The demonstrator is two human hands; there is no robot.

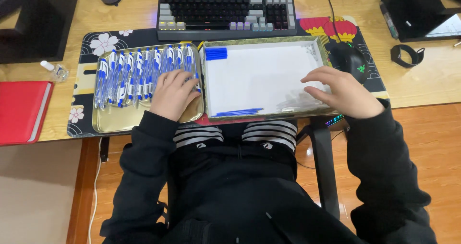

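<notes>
The left hand (172,94) lies palm down, fingers loosely curled, on a row of blue-and-white pens (139,73) in a gold metal tray (115,121); whether the fingers have closed on a pen cannot be told, since the hand covers them. The pens lie side by side across the upper part of this tray, while its near edge is bare. The right hand (342,91) rests flat with fingers spread on the right near corner of a white-lined tray (263,76), gripping nothing. That tray sits just beside the gold one, touching it along their shared edge. In its far left corner lies a small bunch of blue pen parts (216,53), and along its near edge lies another thin bunch of blue refills (239,112). Both trays stand on a dark desk mat (91,42) with flower patterns, spread on the wooden surface (422,80). Behind the trays is a black and grey keyboard (225,13), and a black mouse (349,59) sits just right of the white tray. A red notebook (21,110) lies at the far left, and a black wristband (407,54) at the right.
</notes>
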